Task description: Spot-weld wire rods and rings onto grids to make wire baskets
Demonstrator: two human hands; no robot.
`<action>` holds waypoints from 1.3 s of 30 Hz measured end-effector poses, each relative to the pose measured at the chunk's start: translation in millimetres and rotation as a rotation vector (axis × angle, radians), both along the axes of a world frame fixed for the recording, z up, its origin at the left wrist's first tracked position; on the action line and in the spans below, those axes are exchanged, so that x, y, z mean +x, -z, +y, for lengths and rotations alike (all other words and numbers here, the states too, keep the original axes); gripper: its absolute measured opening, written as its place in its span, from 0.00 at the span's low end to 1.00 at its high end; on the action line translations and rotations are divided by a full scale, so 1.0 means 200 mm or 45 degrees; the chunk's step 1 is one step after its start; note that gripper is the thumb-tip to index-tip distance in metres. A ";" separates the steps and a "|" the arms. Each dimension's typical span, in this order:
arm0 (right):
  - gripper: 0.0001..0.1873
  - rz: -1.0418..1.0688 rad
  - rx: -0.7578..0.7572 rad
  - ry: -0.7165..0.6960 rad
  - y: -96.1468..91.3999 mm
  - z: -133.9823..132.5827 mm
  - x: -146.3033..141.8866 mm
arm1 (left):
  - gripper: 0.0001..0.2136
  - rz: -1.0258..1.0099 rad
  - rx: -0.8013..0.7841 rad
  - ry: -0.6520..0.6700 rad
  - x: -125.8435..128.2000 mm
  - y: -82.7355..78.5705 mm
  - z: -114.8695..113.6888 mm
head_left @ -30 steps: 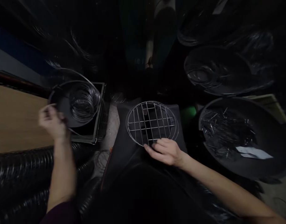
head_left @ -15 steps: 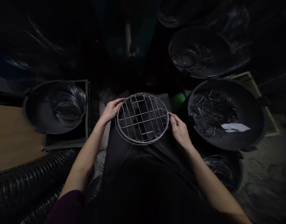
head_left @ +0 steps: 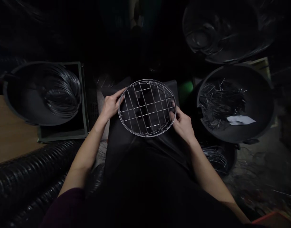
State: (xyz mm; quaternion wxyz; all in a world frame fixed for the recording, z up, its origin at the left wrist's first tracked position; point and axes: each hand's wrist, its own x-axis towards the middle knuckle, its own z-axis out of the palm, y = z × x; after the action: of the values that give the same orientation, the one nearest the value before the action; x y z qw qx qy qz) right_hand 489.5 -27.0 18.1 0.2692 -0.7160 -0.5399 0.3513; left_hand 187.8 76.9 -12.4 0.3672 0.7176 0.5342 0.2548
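Note:
A round wire grid rack point(head_left: 147, 107) lies over a dark cloth on my lap. My left hand point(head_left: 110, 106) grips its left rim, fingers curled round the wire ring. My right hand point(head_left: 182, 124) holds the lower right rim, thumb and fingers closed on the wire. To the left a black basin point(head_left: 22, 109) holds a bundle of thin wire rings point(head_left: 61, 91). On the right another black basin point(head_left: 261, 104) contains several short wire pieces point(head_left: 216, 99) and a white slip of paper point(head_left: 240, 119).
A third black basin point(head_left: 221, 50) with wire stands at the back right. Stacks of dark wire rings point(head_left: 24, 183) lie at the lower left beside a wooden board point(head_left: 7, 136). A green crate point(head_left: 82, 104) sits under the left basin. Loose wire lies on the floor point(head_left: 254, 177).
My left hand left the wire-ring basin and came to the rack's left rim. My right hand shifted from the front edge to the right rim. The rack now lies slightly turned.

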 end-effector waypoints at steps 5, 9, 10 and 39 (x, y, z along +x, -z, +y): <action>0.27 -0.093 0.008 0.026 0.10 0.01 0.00 | 0.17 0.042 0.077 -0.166 0.05 0.07 -0.02; 0.27 -0.150 0.258 0.267 0.16 -0.07 -0.06 | 0.18 0.000 0.067 -0.189 0.06 0.12 -0.04; 0.27 -0.182 0.284 0.277 0.15 -0.11 -0.07 | 0.18 -0.029 0.065 -0.185 0.06 0.13 -0.05; 0.31 0.454 0.012 0.222 -0.13 0.04 -0.06 | 0.22 -0.291 -0.110 -0.117 -0.02 -0.19 -0.04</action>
State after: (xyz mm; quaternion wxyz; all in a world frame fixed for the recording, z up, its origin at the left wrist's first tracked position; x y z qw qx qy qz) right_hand 476.7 -18.3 43.8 0.3935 -0.6851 -0.4212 0.4454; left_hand 183.5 69.9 26.0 0.4439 0.6422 0.5317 0.3282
